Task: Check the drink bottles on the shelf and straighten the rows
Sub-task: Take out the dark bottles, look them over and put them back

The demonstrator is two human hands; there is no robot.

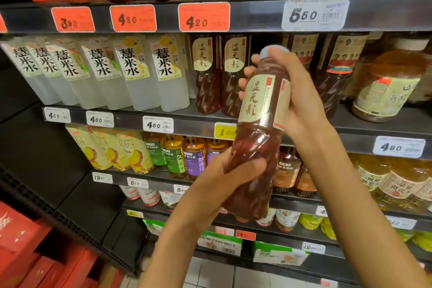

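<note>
Head view showed one brown drink bottle [257, 128] held off the shelf [257, 15], at about the centre of the frame and slightly tilted. The right hand [294, 100] was curled round its upper body at 1 o'clock, fingers wrapping behind the cream label. The left hand [236, 170] gripped the lower ribbed section at 7 o'clock. Two matching bottles [222, 72] stood in the row at 11 o'clock, with a gap beside them, probably the bottle's slot.

The bottle appeared full, so moderately heavy. Its thin plastic wall would likely flex under pressure, and the glossy label could slip. The ribbed lower body and the shoulder below the cap [272, 50] offered the firmest hold.
</note>
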